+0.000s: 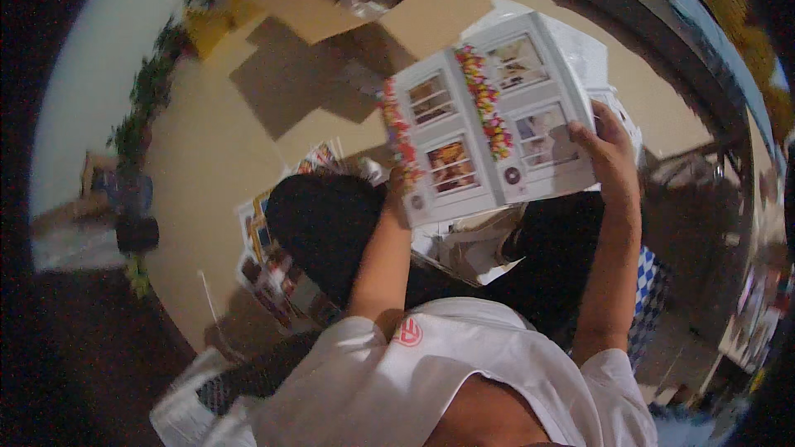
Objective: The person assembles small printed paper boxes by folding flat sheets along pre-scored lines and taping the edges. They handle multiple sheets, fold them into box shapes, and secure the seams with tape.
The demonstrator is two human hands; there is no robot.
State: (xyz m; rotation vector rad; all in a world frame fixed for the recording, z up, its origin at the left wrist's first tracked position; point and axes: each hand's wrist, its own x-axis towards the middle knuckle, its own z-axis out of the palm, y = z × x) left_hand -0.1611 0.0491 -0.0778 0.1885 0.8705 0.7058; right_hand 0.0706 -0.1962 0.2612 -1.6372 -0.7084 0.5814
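Note:
I hold an open white photo album [484, 120] up in front of me with both hands. Its pages carry small framed photos and bands of colourful flower print along the spine and left edge. My right hand [609, 149] grips the album's right edge, thumb on the page. My left hand [399, 186] holds the lower left corner from behind and is mostly hidden by the album. Below the album lie my legs in black trousers [331, 228].
An open cardboard box [389, 8] stands on the beige floor beyond the album. Printed sheets and booklets [273, 269] lie on the floor at my left knee. A blue-and-white checked cloth [650, 285] is at my right. Loose papers [464, 252] rest between my legs.

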